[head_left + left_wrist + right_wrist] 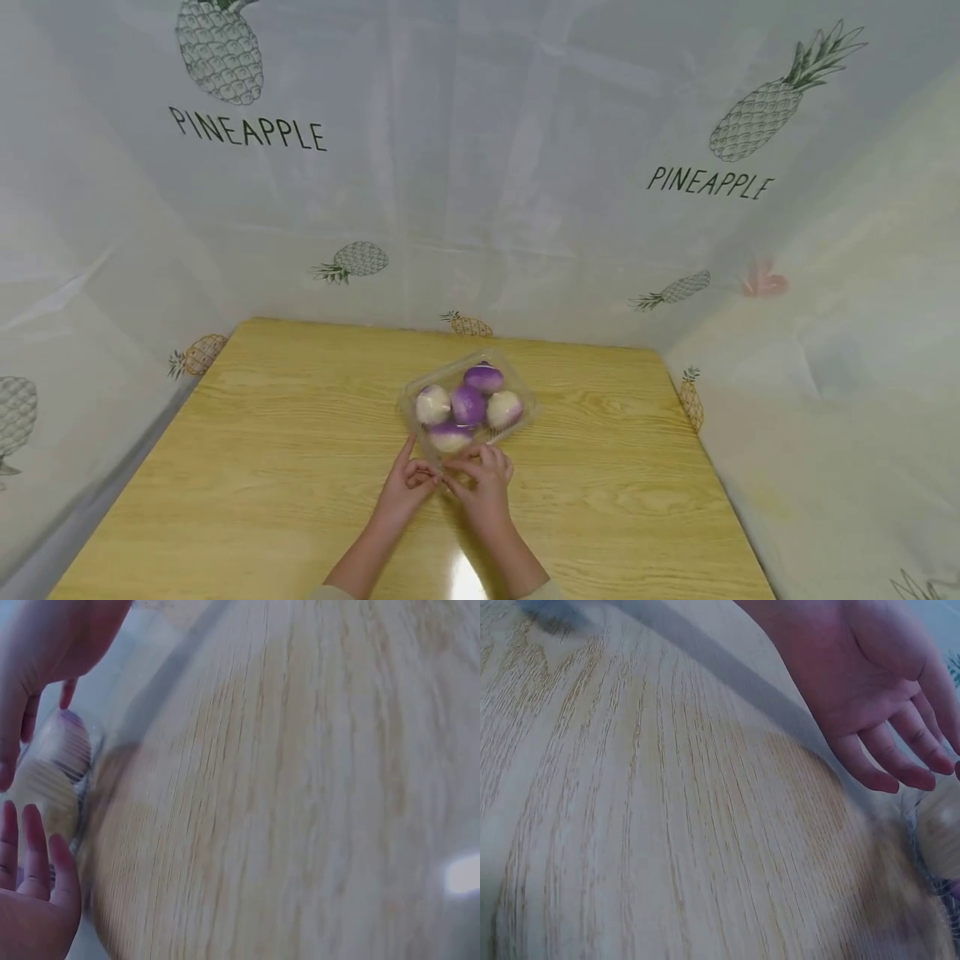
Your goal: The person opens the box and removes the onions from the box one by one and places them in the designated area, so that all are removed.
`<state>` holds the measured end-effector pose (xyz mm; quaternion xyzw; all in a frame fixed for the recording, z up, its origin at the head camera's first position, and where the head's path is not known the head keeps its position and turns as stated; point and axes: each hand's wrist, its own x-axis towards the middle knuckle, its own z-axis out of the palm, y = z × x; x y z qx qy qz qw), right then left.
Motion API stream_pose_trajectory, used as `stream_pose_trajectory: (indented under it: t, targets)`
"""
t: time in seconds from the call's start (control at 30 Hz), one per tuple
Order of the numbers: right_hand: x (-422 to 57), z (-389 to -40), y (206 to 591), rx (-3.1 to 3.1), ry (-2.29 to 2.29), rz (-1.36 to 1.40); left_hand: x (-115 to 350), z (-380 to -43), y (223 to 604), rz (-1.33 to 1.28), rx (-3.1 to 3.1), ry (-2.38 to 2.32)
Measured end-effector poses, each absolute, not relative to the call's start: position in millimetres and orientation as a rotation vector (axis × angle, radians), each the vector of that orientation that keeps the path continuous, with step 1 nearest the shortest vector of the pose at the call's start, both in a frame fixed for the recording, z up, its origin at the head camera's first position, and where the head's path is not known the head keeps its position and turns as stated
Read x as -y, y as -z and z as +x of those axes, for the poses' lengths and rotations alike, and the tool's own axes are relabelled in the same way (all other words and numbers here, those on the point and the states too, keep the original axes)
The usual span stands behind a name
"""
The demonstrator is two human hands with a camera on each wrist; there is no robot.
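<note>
A clear plastic box (528, 408) sits at an angle on the wooden table. Through its walls show several round, egg-like pieces (468, 406), purple and cream. My left hand (405, 492) is at the box's near corner, thumb and fingertips pinching its edge, one finger stretched along the side. Just to its right, my right hand (483, 492) pinches the same corner between thumb and forefinger, its other fingers curved by the front wall. In the left wrist view, cream and purple pieces (46, 796) appear between the two hands. Thumb contact is partly hidden in both wrist views.
The wooden table (300, 417) reaches back to a pale hanging sheet (480, 167) printed with pineapples. More of this sheet closes off the left and right sides. A bright reflection lies on the tabletop near the front edge.
</note>
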<state>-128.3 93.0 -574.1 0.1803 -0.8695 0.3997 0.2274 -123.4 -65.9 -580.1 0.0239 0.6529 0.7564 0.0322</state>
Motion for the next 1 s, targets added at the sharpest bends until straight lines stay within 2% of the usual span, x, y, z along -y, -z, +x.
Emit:
stream_pose_trajectory:
  t: [0.33, 0.77, 1.0]
  targets:
    - [-95.0, -129.0, 576.3, 2.404, -1.114, 0.500, 58.7, -119.7, 582.0, 0.046, -1.987, -2.323]
    - [-99.0, -131.5, 586.1, 2.293, -0.868, 0.581, 56.7, -117.1, 586.9, -0.034, -1.885, -2.341]
    - [-102.4, -134.8, 588.2, 2.165, -1.051, 0.666, 52.9, -123.5, 587.5, -0.060, -1.779, -2.377]
